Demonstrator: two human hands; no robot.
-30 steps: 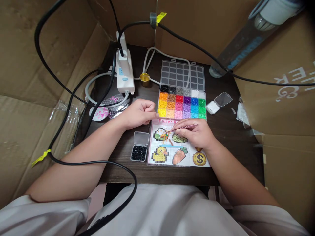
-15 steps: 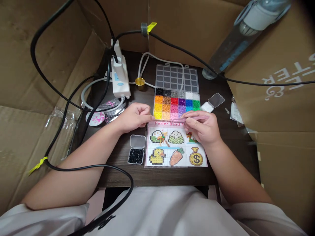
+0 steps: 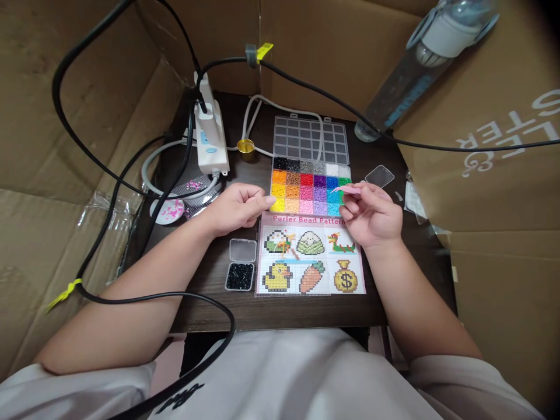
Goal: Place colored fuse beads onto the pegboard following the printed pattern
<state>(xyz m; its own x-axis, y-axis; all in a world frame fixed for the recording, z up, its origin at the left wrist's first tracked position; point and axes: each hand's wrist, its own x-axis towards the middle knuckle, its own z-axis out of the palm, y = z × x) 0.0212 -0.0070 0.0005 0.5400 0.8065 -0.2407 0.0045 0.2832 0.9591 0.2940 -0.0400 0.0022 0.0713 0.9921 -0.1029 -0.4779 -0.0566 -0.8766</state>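
Observation:
My right hand (image 3: 374, 213) is closed around pink tweezers (image 3: 347, 189), their tips over the blue compartments of an open bead box (image 3: 307, 194). My left hand (image 3: 242, 205) is closed, thumb pointing right at the box's left edge beside the yellow beads; whether it pinches anything is hidden. Below the box lies a Perler bead pattern sheet (image 3: 321, 268) with a duck, a carrot, a money bag and other pictures. A small open case of black beads (image 3: 240, 276) sits left of the sheet.
A power strip (image 3: 212, 143) with black and white cables stands at the back left, beside a gold cup (image 3: 245, 150). A white dish (image 3: 168, 211) holds pink beads. A bottle (image 3: 398, 93) leans at the back right. A black cable crosses my left forearm.
My right hand has moved up and right with the tweezers, off the sheet's upper right corner, uncovering the dragon picture. My left hand has barely moved. The view has shifted slightly.

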